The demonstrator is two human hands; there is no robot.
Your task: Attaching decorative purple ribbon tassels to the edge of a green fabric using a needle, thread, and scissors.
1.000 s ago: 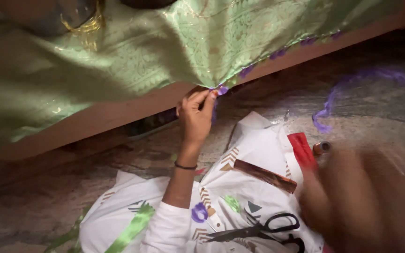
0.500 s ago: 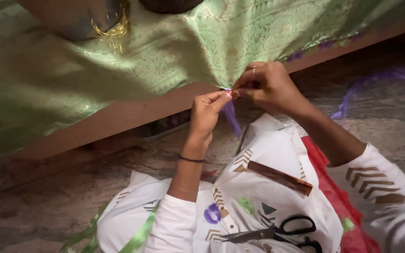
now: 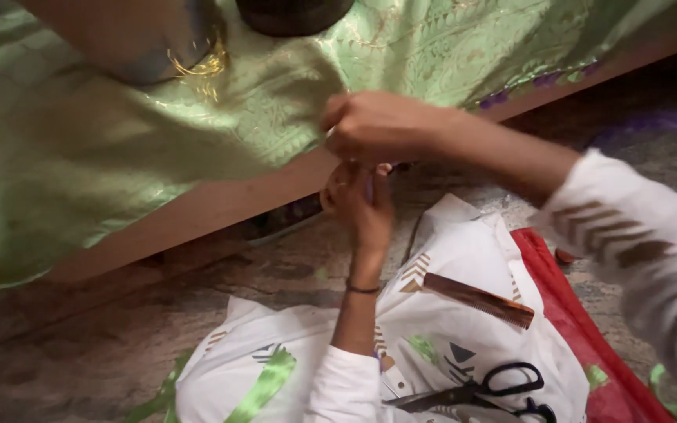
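Note:
A shiny green patterned cloth (image 3: pixel 158 141) hangs over the edge of a wooden board (image 3: pixel 221 204). My right hand (image 3: pixel 374 125) reaches in from the right and pinches the cloth's lower edge. Just beneath it, my left hand (image 3: pixel 358 200) is raised with its fingers closed on the same hanging edge, a thin purple strip showing between the fingers. A dark band sits on my left wrist. Both sleeves are white with brown chevrons.
On my lap lies white printed fabric (image 3: pixel 448 313) with a brown comb (image 3: pixel 479 299) and black scissors (image 3: pixel 487 388) on it. Red cloth (image 3: pixel 589 329) lies at the right, green ribbon (image 3: pixel 264 384) at the lower left. A dark round vessel (image 3: pixel 291 14) stands on the cloth above.
My right hand came up from the lower right to the cloth's edge and now sits above my left hand. The view has shifted closer to the cloth.

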